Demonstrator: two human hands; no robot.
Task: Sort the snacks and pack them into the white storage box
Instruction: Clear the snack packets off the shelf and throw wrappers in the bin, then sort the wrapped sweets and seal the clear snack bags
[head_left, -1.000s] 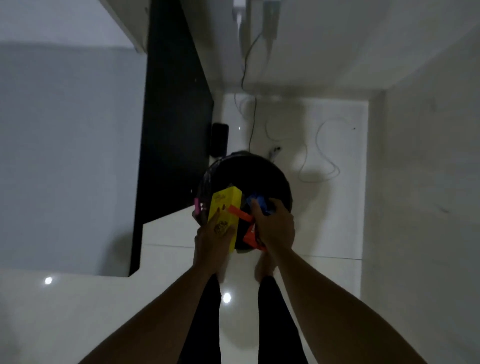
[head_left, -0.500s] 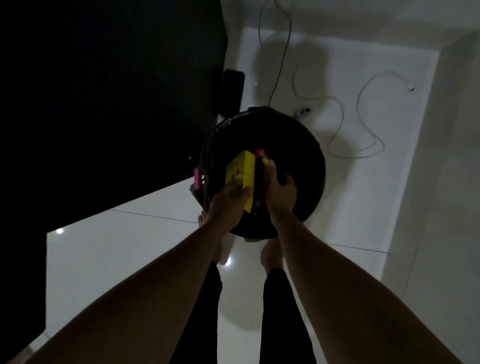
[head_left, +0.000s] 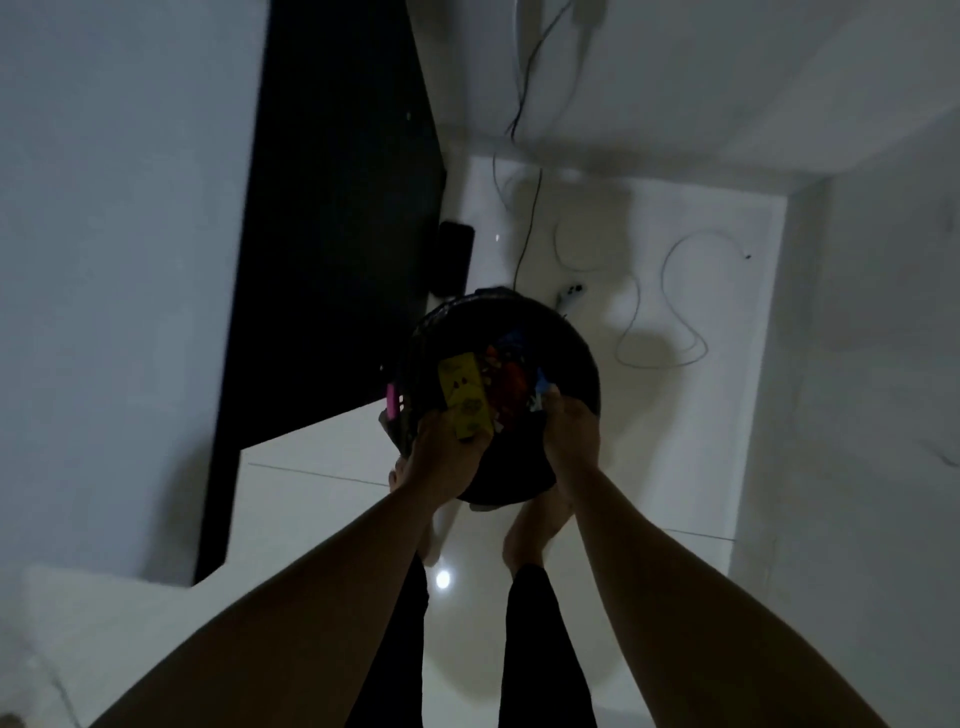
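Two hands are in view, apart, at the near rim of one black basket (head_left: 569, 340). The left hand (head_left: 441, 460) pinches the near end of one yellow box (head_left: 464, 395), which lies in the basket with the other snacks. The right hand (head_left: 571, 439) curls beside a blue packet (head_left: 541, 388); whether it grips packet or rim cannot be told. Red packets (head_left: 511, 382) sit mid-basket (count unclear in the dim light). One pink item (head_left: 392, 404) hangs on the left rim. A black panel (head_left: 337, 208) bounds the left; the floor (head_left: 675, 467) ahead carries loose cables (head_left: 685, 312)
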